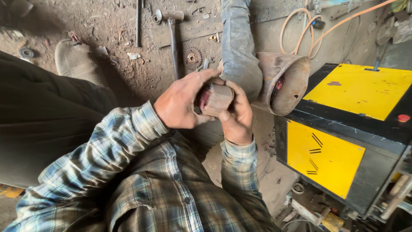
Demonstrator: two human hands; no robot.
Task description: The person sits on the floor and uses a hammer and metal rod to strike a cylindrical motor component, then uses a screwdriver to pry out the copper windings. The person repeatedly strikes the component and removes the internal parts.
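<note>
Head view: rusty metal sleeve (pixel 216 99) clasped between left hand (pixel 182 103) and right hand (pixel 237 115) fingers.

Blue-grey plaid shirt sleeves (pixel 128 146), yellow-and-black machine box (pixel 343 124)

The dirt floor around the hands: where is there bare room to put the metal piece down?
Both the left hand and the right hand grip the cylindrical metal part. Bare floor lies between the hammer and the sandal, and the yellow machine top is mostly flat and free. Around the sprocket and below the machine it is crowded with scrap.
</note>
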